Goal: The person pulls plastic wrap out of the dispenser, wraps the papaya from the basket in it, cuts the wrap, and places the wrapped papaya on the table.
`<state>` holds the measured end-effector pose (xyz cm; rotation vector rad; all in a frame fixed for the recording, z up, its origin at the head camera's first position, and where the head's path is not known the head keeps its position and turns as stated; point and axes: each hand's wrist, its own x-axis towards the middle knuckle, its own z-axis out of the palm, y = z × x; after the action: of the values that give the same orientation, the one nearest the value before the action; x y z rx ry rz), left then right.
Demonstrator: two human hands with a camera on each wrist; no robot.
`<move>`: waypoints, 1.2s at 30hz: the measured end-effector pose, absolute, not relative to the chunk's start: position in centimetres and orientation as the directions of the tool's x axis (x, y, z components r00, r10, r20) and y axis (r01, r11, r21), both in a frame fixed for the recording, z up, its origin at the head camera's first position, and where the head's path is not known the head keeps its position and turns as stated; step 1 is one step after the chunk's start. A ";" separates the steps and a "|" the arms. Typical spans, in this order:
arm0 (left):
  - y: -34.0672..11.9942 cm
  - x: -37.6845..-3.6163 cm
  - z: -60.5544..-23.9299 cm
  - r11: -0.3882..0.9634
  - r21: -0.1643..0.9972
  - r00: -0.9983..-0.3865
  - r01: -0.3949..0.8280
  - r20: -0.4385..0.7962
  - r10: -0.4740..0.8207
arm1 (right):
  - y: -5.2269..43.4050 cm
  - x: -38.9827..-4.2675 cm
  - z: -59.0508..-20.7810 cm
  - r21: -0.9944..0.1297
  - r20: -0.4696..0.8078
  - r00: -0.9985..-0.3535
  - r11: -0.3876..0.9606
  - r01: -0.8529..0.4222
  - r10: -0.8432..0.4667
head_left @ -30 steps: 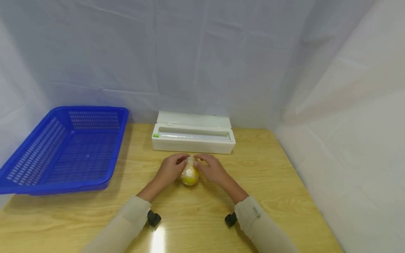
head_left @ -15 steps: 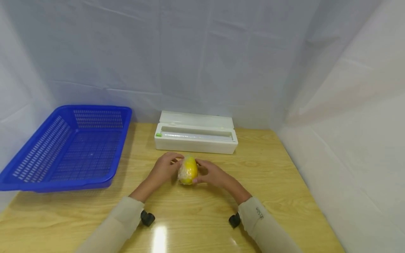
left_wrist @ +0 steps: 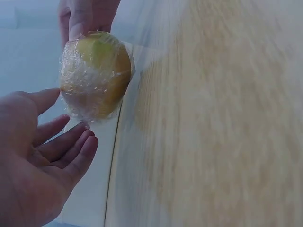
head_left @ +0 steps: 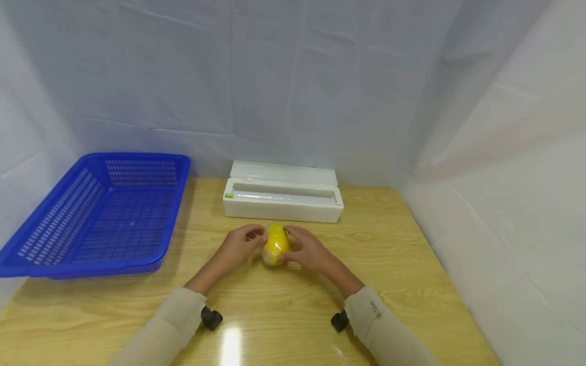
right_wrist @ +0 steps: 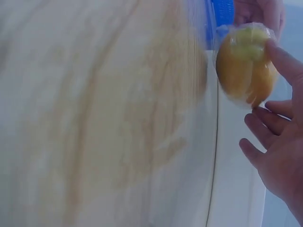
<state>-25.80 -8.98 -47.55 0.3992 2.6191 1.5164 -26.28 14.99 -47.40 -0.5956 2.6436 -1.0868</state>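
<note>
We see a film-wrapped lemon (head_left: 275,244) held just above the tabletop (head_left: 284,305), in front of the wrap dispenser (head_left: 282,198). Our right hand (head_left: 308,249) pinches it, thumb and fingertips curled on it. Our left hand (head_left: 239,246) sits beside it, fingers relaxed, barely off the wrap. Blue basket (head_left: 96,216) well left.

Tabletop layout, head view

A wrapped lemon (head_left: 276,244) sits mid-tabletop (head_left: 403,264) between the left hand (head_left: 241,244) and right hand (head_left: 308,248); a cling-film dispenser (head_left: 283,196) lies behind it at the back edge, a basket (head_left: 91,216) at the back-left corner.
</note>
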 end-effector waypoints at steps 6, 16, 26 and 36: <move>-8.4 -26.0 -48.0 0.465 0.872 -0.950 0.154 0.002 0.311 | 15.5 -26.2 -47.3 -0.656 0.008 -0.883 0.664 -0.359 -0.469; -8.3 -25.8 -47.0 0.505 0.840 -0.936 0.201 0.013 0.351 | 14.6 -26.1 -46.8 -0.561 -0.022 -0.862 0.720 -0.409 -0.506; -9.3 -25.6 -47.6 0.459 0.872 -0.935 0.169 -0.006 0.354 | 15.6 -26.9 -47.6 -0.690 -0.115 -0.864 0.665 -0.285 -0.490; -9.1 -25.9 -48.2 0.327 0.938 -0.911 0.112 -0.035 0.411 | 16.4 -26.6 -47.2 -0.693 -0.083 -0.899 0.673 -0.258 -0.430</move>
<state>-25.90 -9.13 -48.16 0.4717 2.3282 1.6137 -26.58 16.42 -47.19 -0.5540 2.6487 -1.0426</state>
